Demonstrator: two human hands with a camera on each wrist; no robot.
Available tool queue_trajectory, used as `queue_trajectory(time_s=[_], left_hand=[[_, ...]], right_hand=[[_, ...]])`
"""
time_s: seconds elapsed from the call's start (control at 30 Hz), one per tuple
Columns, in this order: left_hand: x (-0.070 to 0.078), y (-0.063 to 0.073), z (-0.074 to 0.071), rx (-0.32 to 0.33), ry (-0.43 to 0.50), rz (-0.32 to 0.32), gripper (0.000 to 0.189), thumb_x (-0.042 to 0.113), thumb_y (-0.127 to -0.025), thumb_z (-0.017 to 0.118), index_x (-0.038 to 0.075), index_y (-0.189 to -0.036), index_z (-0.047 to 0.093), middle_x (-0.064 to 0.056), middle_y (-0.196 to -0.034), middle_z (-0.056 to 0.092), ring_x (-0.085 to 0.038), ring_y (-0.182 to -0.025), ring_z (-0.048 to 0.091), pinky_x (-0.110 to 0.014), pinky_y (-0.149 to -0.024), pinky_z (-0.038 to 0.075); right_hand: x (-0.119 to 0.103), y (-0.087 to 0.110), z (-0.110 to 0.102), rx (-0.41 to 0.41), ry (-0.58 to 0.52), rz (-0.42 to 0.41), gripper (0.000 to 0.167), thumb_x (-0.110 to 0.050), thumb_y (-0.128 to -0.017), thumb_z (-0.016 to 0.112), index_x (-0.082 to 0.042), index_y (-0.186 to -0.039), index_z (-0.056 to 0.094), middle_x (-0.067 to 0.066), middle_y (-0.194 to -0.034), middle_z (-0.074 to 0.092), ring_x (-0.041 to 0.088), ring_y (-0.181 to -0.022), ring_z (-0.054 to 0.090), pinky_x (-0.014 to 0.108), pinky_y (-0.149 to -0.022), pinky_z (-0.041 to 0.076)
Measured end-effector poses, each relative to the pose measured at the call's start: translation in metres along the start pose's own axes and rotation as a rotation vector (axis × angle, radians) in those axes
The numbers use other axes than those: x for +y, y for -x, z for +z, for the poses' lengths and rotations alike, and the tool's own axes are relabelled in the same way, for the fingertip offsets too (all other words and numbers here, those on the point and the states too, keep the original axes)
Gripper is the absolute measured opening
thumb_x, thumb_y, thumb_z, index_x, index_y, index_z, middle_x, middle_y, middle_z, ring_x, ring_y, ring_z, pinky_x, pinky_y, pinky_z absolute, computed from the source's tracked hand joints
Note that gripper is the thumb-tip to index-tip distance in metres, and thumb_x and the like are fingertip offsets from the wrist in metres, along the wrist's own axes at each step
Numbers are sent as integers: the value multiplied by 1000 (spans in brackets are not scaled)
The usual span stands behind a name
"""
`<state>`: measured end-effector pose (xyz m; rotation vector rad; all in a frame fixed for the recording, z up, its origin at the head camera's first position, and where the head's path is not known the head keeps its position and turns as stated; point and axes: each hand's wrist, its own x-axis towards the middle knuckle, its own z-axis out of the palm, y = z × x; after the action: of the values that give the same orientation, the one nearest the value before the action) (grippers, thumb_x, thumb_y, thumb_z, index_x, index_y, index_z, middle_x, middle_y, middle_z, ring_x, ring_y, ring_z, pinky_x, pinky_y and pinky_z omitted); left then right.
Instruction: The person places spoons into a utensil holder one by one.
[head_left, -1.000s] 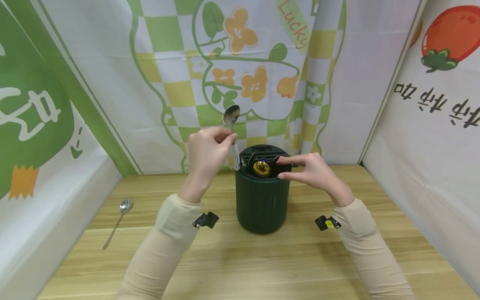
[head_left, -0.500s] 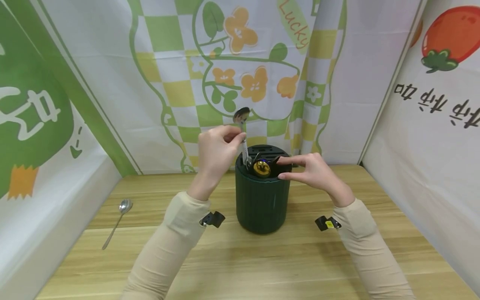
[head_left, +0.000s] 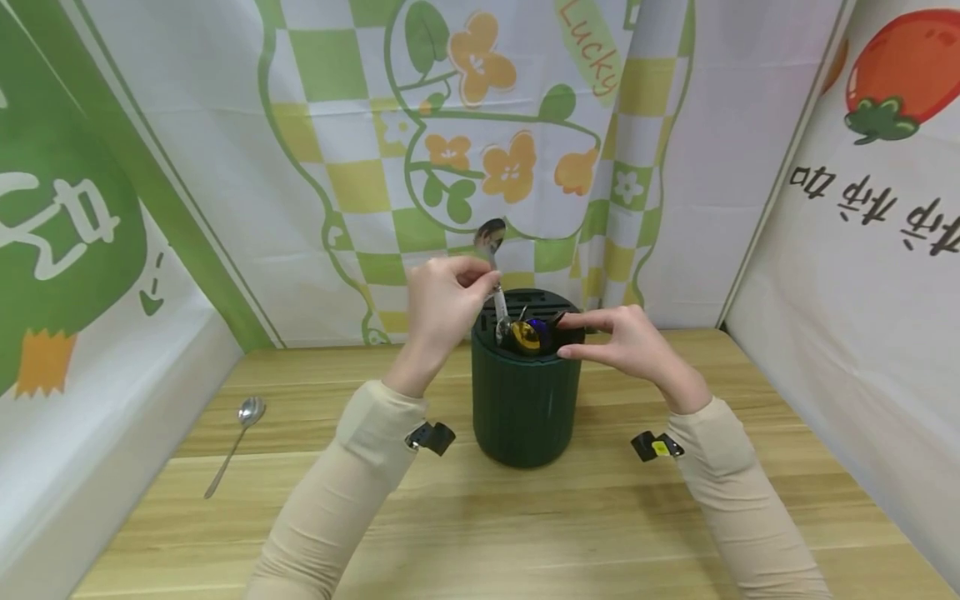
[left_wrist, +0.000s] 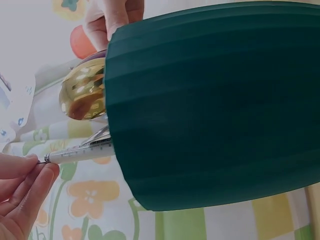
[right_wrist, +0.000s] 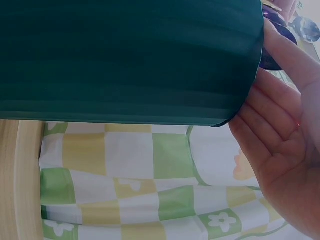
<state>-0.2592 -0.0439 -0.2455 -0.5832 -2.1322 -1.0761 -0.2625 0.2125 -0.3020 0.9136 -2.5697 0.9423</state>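
Observation:
A dark green utensil holder (head_left: 525,408) with a slotted top stands upright on the table. Thumb and fingertips of my left hand (head_left: 442,304) pinch a spoon (head_left: 491,236), bowl up, its white patterned handle (left_wrist: 82,151) pointing down at the holder's opening. The handle's lower end is hidden behind the rim in the left wrist view. My right hand (head_left: 633,346) touches the holder's right rim, its fingers mostly straight in the right wrist view. Between the hands, a gold spoon (head_left: 525,337) and a dark purple-blue spoon (right_wrist: 282,32) stick up from the holder.
A silver spoon (head_left: 238,437) lies on the wooden table (head_left: 465,533) at the left. Printed cloth (head_left: 352,187) hangs behind the holder, and white walls close in both sides.
My left hand has moved right and slightly down, bringing the spoon's handle from the holder's left side to its opening. The spoons in the holder have shifted slightly. My right hand has stayed nearly still.

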Motion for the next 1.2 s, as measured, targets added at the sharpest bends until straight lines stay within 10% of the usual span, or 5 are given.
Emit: queue_trajectory(time_s=[0.47,0.7,0.97,1.2], left_hand=[[-6,5,4,-114,-85,-1,11,19,-86,70,10,-85,77,-2,-77,74,-11,-61,65,-26,-56,51],[-12,8,4,-177,-116,-10,10,18,-85,71,10,-85,78,-3,-79,74,-13,-64,66,-27,-59,53],[-21,10,-1,-276,-195,-8,12,17,-88,67,11,-87,77,-3,-83,74,-14,-69,67,-29,-64,55],[-37,12,-18,-231,-227,-91,12,17,-89,66,9,-87,74,-4,-83,73,-17,-69,65,-33,-64,54]], right_hand=[[0,0,0,-5,-2,7,41,-36,-81,74,-14,-116,70,7,-118,67,20,-105,66,47,-95,48],[-1,-1,0,-10,0,12,41,-35,-81,74,-15,-116,70,7,-118,68,8,-50,51,38,-84,50],[-1,-2,0,-21,3,21,40,-36,-82,73,-16,-117,69,6,-120,67,7,-49,49,40,-87,50],[-2,-1,0,-16,12,23,41,-36,-81,74,-16,-116,69,7,-120,66,1,-46,39,38,-84,49]])
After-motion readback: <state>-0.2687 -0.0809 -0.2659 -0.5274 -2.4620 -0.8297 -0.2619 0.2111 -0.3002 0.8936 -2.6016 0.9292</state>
